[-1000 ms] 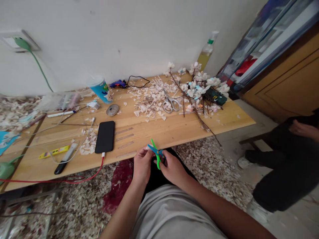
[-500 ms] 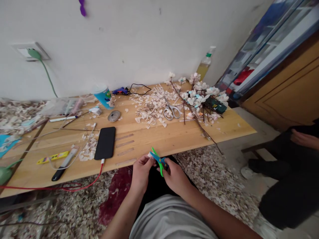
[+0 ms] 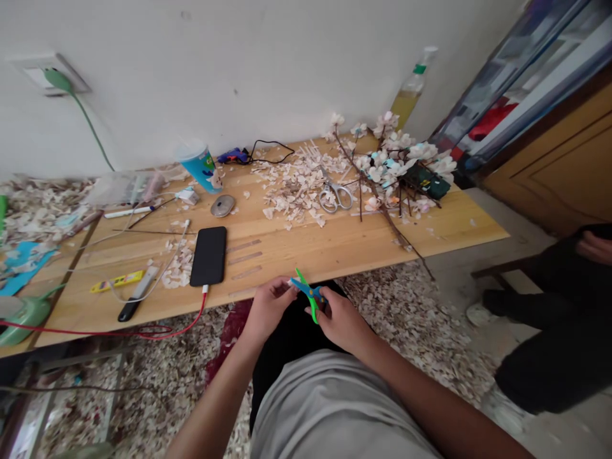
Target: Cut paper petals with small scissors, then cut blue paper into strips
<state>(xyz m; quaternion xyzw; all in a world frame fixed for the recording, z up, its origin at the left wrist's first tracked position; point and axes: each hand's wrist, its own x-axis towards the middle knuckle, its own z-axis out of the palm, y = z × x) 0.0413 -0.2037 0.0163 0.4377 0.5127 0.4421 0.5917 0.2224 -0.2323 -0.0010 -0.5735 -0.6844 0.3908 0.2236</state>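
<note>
Just off the table's front edge, my left hand [image 3: 271,307] pinches a small white piece [image 3: 290,282] between thumb and fingers. My right hand [image 3: 340,317] holds blue and green scissors [image 3: 310,293] with its fingers at the handles. The blades are spread and point toward the white piece, close to my left fingertips. Whether they touch it is too small to tell. Both hands are over my lap.
On the wooden table [image 3: 296,245] are a phone [image 3: 209,256], a cutter [image 3: 138,293], a cup [image 3: 201,167], grey scissors [image 3: 335,196], pale scraps [image 3: 299,185] and a blossom branch [image 3: 389,166]. Another person's legs [image 3: 549,319] are at the right.
The view has shifted, so the table and its objects appear higher and farther right. Both hands keep their holds near each other, and the scissors remain spread.
</note>
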